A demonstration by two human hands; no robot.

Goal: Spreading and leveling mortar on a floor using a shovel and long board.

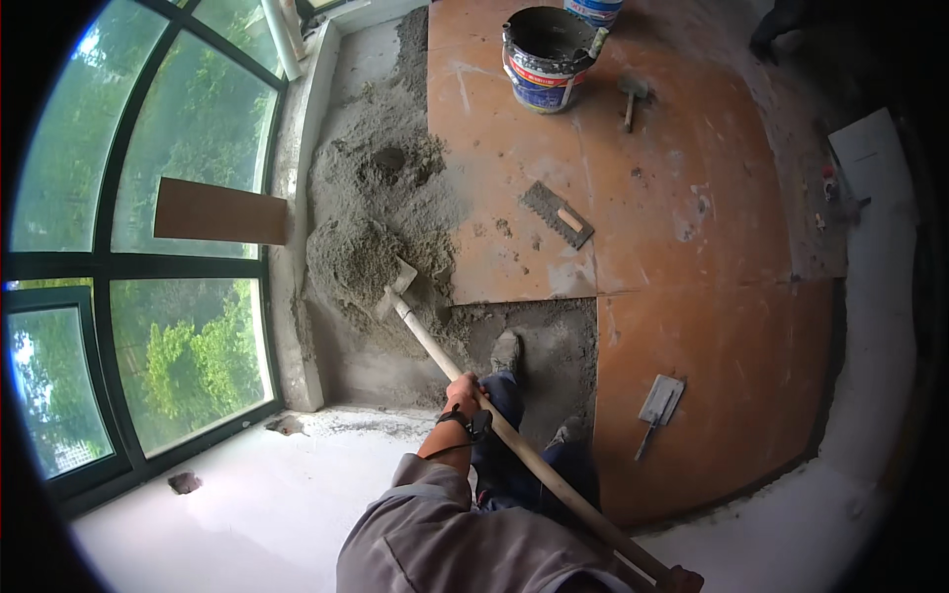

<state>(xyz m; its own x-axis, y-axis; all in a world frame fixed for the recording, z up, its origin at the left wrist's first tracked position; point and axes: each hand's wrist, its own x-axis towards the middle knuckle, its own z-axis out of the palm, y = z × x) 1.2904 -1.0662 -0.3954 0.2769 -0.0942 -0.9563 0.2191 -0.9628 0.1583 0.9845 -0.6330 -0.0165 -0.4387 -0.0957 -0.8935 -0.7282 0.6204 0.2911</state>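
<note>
Left hand (465, 390): my fingers wrap round the pale handle of the shovel (534, 458), partway along.
Right hand (682, 580): my fist closes on the handle's near end, dim and partly cut off.
Shovel blade (402, 278): far left, partly buried in the grey mortar heap (348, 249).
Far bucket (542, 93): dark inside, contents hard to make out; the tub (594, 10) behind is cut off.

There are two hands (465, 389), one shovel (430, 344), two shoes (506, 352), two buckets (542, 87) at top, one notched trowel (546, 208), one flat trowel (662, 397) lower right, one short-handled tool (633, 91) upper right.
</note>
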